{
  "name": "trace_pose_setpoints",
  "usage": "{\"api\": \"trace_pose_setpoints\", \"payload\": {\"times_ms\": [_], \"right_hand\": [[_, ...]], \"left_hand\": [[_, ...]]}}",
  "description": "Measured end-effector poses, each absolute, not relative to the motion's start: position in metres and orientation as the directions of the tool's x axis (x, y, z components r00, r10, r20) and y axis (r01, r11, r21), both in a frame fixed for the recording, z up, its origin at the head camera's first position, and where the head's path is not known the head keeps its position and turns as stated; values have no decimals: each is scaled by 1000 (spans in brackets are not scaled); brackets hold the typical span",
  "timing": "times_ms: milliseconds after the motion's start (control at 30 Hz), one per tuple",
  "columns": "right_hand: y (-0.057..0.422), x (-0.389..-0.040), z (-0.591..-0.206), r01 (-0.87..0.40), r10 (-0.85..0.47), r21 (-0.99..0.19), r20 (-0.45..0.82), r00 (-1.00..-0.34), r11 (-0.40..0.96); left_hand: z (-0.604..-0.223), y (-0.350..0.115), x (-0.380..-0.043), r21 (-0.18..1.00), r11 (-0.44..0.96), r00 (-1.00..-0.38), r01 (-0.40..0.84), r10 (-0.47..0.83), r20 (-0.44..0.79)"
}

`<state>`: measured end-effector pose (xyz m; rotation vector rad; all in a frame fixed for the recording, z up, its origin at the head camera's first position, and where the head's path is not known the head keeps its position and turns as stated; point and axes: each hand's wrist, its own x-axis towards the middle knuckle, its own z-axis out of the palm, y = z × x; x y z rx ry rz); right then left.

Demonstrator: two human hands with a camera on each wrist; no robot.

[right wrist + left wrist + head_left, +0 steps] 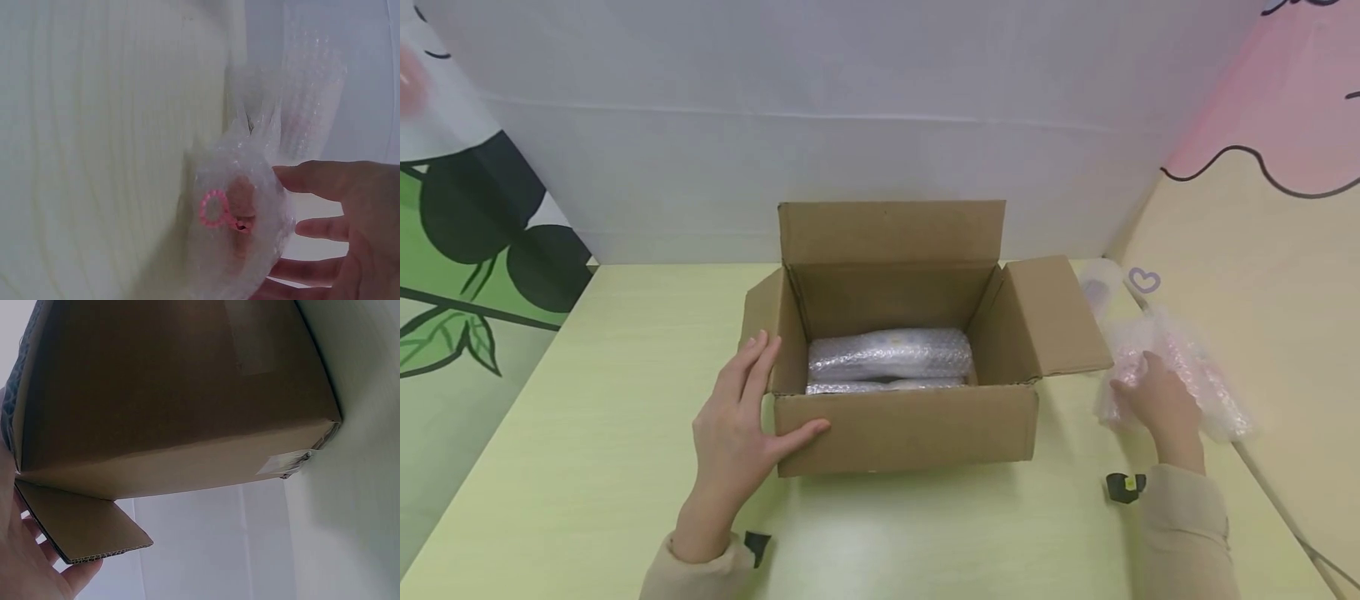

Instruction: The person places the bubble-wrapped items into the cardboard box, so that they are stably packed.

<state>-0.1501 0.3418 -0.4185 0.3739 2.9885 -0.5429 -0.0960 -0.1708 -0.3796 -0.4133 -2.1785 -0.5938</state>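
Observation:
An open cardboard box (906, 429) stands in the middle of the table, its flaps folded outward. Inside lie bubble-wrapped bundles (891, 354), one behind the other. My left hand (733, 417) rests at the box's front left corner, fingers straight along the left flap (81, 525) and thumb stretched over the front flap. At the right, my right hand (1161, 404) holds a bubble-wrapped package (215, 250) between thumb and fingers. A pinkish thing with a pink beaded loop (212, 209) shows through its wrap. The far fingertips are hidden behind the package.
Another bubble-wrapped package (1213, 392) lies beside the held one, near the table's right edge. A clear wrapped item (1100, 283) sits behind the right flap (1060, 317). The white back wall (880, 158) rises behind the box, with a cream panel (1285, 333) on the right.

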Motion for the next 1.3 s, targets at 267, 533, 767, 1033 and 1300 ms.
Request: {"api": "trace_pose_setpoints", "payload": {"times_ms": [267,533,767,1033,1300], "right_hand": [[340,-145,-409,274,245,-375,-124,-961,886],[344,-138,-389,304,312,-362,-38,-949,881],[335,-132,-353,335,365,-357,16,-931,872],[322,-127,-320,280,343,-338,142,-929,898],[298,-121,-289,193,300,-313,343,-890,930]], "left_hand": [[-380,-171,-95,298,828,-620,476,74,781],[-379,-171,-95,297,829,-624,474,78,778],[-380,-171,-95,297,827,-621,477,78,780],[-381,-172,-96,298,826,-619,478,76,782],[-382,-172,-97,299,825,-620,479,76,781]]}}
